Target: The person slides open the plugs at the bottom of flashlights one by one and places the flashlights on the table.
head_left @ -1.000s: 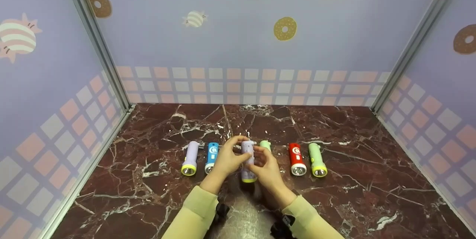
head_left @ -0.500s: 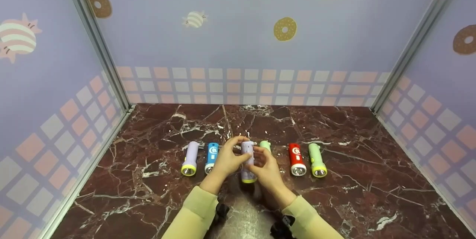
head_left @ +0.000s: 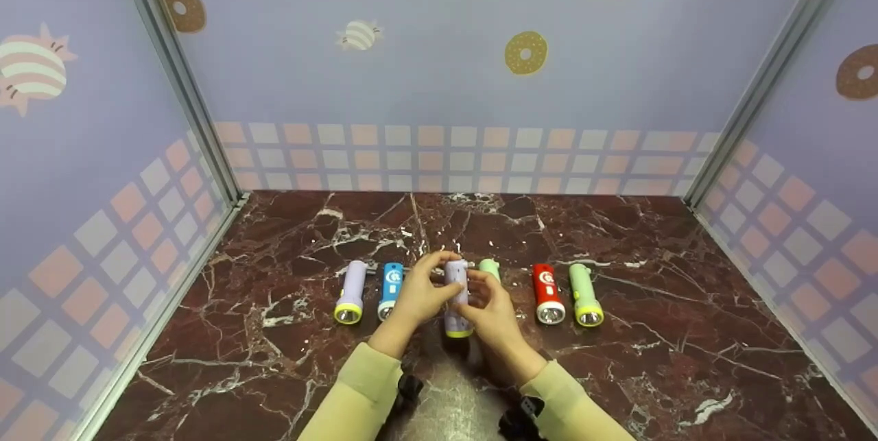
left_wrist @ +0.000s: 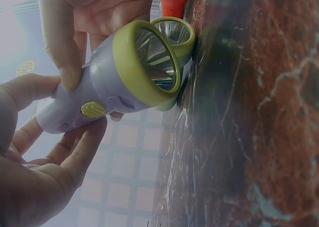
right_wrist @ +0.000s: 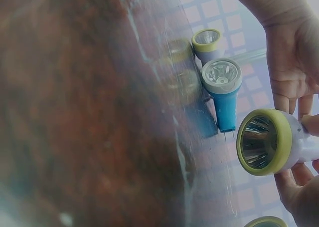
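Note:
A lavender flashlight [head_left: 458,321] with a yellow-green head ring is held at mid-table between both hands, its lens toward the person. My left hand [head_left: 422,293] grips the body near its tail end, from the left. From the other side my right hand [head_left: 495,314] pinches it, thumb on the body. The left wrist view shows a yellow switch [left_wrist: 93,109] on the side, with fingertips of the left hand just below it. In the right wrist view the reflector [right_wrist: 259,142] looks unlit. Behind the right hand, a green flashlight [head_left: 490,267] is mostly hidden.
Left of the hands lie a blue flashlight [head_left: 392,283] and another lavender flashlight [head_left: 353,280]. A red flashlight [head_left: 544,278] and a second green flashlight [head_left: 582,287] lie to the right. The dark red marbled table [head_left: 274,359] is bounded by patterned panels [head_left: 439,84].

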Available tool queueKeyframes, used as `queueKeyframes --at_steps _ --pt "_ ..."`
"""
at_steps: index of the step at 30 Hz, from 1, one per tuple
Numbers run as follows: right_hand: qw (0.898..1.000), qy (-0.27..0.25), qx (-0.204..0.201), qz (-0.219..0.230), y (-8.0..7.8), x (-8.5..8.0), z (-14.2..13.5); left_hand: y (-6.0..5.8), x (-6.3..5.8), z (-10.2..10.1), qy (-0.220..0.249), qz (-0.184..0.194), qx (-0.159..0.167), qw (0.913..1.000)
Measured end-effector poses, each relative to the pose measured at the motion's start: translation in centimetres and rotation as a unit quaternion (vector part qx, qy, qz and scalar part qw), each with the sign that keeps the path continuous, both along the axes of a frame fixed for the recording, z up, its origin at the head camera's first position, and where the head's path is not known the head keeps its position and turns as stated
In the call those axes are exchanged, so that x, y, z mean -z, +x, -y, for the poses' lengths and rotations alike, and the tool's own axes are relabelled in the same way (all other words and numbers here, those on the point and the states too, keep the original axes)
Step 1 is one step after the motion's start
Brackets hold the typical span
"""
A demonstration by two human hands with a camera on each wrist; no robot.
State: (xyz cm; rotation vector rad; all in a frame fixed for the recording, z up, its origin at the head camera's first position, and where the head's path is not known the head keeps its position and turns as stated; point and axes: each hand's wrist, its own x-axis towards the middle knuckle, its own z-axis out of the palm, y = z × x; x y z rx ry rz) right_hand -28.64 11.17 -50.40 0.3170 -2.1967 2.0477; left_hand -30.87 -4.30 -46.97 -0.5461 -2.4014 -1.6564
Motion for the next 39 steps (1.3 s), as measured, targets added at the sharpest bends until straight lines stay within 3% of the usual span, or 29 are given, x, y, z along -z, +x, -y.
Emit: queueKeyframes --at_steps 22,39 --pt "1.0 -0.003 -0.004 0.001 0.0 -0.04 0.07 -0.02 0.04 0.02 0.0 0.011 0.005 0.9999" --pt "1.0 0.007 -0.009 -0.023 -0.14 0.27 -0.02 -0.08 0.1 0.01 -0.01 0.013 0.006 0.9998"
